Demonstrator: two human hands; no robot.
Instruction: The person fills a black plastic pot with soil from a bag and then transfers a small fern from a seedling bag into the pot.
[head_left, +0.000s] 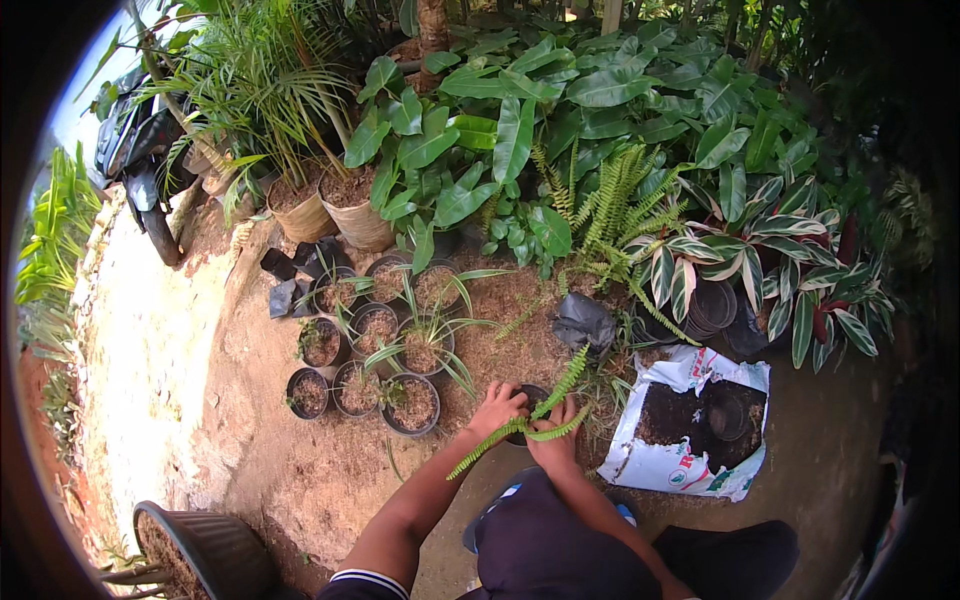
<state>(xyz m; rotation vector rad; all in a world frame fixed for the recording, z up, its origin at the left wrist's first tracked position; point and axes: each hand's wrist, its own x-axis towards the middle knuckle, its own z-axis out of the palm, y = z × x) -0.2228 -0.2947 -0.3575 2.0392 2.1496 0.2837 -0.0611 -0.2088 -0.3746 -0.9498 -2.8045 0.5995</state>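
A small black plastic pot (534, 393) stands on the ground close in front of me, with a sword fern (564, 381) rising from it. The fern's green fronds spread upward, to the left over my forearm and to the right. My left hand (498, 409) is at the pot's left side, fingers bent over the rim. On the other side my right hand (555, 442) reaches to the fern's base, partly covered by a frond. Fingertips of both hands are hidden inside or behind the pot and leaves, so their grip is unclear.
Several pots of soil and small plants (412, 405) stand to the left. At right lies a cut-open white sack (622, 457) of dark soil, a small pot (727, 417) inside. A crumpled black plastic bag (583, 324) lies ahead; a large ribbed pot (225, 551) is at lower left.
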